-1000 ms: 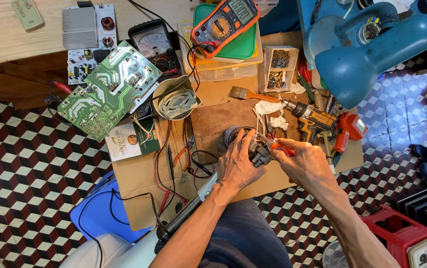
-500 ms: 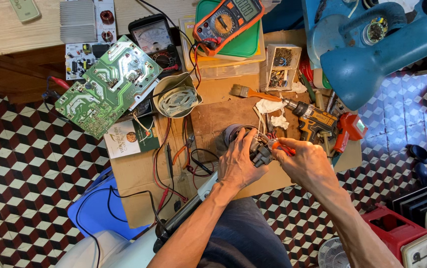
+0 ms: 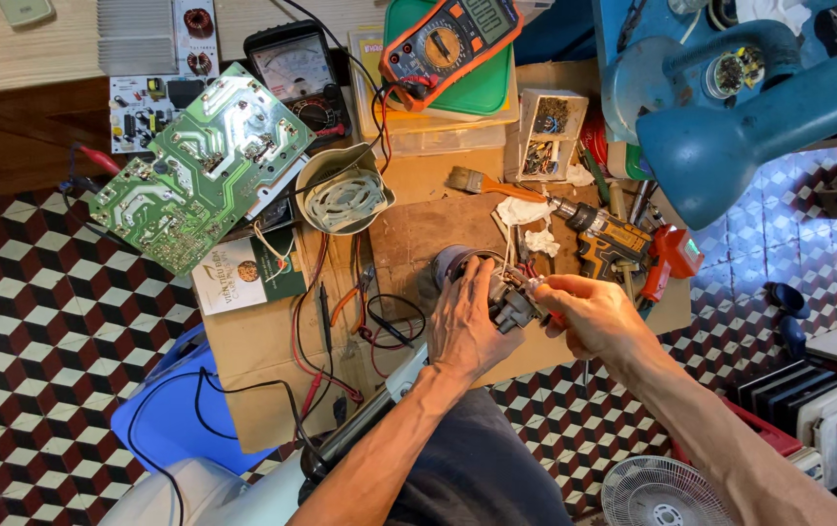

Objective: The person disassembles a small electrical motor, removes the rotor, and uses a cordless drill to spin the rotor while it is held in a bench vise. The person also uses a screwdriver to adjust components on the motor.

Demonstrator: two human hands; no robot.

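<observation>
My left hand (image 3: 462,326) grips a small grey motor (image 3: 511,297) with a round dark end and loose wires, holding it over a brown board (image 3: 418,229) on the workbench. My right hand (image 3: 598,317) is closed around a thin tool with a red handle, its tip against the motor's right side. A cordless drill (image 3: 608,239) lies just behind my right hand, and a red-handled tool (image 3: 671,258) sits beside it.
A green circuit board (image 3: 199,166) leans at the left, with an analogue meter (image 3: 297,73) and an orange multimeter (image 3: 447,39) on a green tray behind. A cup of coiled wire (image 3: 345,195), a paintbrush (image 3: 482,183), a parts box (image 3: 550,131), a blue lamp (image 3: 730,117) and red and black leads surround the board.
The view has shifted slightly. Both hands stay on the motor in almost the same pose.
</observation>
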